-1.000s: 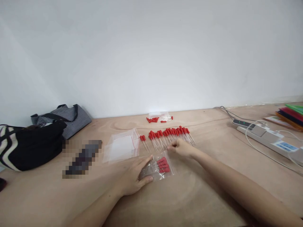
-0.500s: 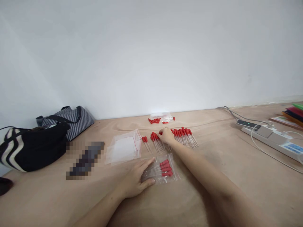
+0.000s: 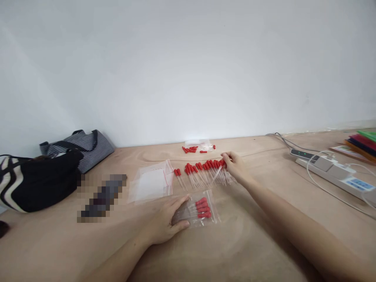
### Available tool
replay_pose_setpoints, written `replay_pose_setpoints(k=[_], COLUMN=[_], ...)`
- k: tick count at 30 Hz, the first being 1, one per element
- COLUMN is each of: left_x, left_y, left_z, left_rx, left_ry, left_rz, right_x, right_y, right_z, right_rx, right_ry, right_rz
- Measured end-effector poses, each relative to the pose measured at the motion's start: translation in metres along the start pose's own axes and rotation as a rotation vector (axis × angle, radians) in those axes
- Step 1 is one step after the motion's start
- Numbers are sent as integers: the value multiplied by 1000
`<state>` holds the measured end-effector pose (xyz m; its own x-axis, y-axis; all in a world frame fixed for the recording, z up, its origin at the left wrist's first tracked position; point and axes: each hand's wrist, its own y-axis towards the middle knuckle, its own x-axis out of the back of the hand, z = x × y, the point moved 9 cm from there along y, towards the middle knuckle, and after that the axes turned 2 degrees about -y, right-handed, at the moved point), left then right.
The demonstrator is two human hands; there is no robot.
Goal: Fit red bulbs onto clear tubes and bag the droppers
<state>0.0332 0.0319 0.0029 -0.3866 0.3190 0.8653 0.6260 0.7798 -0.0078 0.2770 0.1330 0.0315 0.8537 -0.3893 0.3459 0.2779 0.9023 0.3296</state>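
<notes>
A row of droppers (image 3: 199,167) with red bulbs and clear stems lies across the middle of the wooden table. At the row's right end my right hand (image 3: 233,163) pinches a red-bulbed dropper (image 3: 222,161), its stem slanting down to the left over the others. My left hand (image 3: 164,221) rests with thumb and fingers spread at the left edge of a clear zip bag (image 3: 212,219), which contains several red-bulbed droppers (image 3: 203,207). Two droppers (image 3: 177,172) lie apart, left of the row.
Flat clear bags (image 3: 151,182) lie left of the row. Behind are loose red bulbs (image 3: 192,149) beside another bag. Cloth bags (image 3: 44,180) and a pixelated object (image 3: 104,197) are at left; a power strip (image 3: 337,170), cables and coloured items (image 3: 364,141) are at right.
My right hand has moved right along the row, from its left-middle part to its right end, and now has a dropper. My left hand stays at the bag; the view has shifted slightly.
</notes>
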Motion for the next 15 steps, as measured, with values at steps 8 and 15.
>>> replay_pose_setpoints(k=[8, 15], left_x=[0, 0], left_y=[0, 0], left_z=[0, 1], left_rx=[-9, -2], left_ry=[10, -4], left_rz=[-14, -6], right_x=[16, -2], right_y=[-57, -67], right_z=[-41, -51], right_rx=[-205, -313], right_ry=[393, 526], right_rz=[-25, -40])
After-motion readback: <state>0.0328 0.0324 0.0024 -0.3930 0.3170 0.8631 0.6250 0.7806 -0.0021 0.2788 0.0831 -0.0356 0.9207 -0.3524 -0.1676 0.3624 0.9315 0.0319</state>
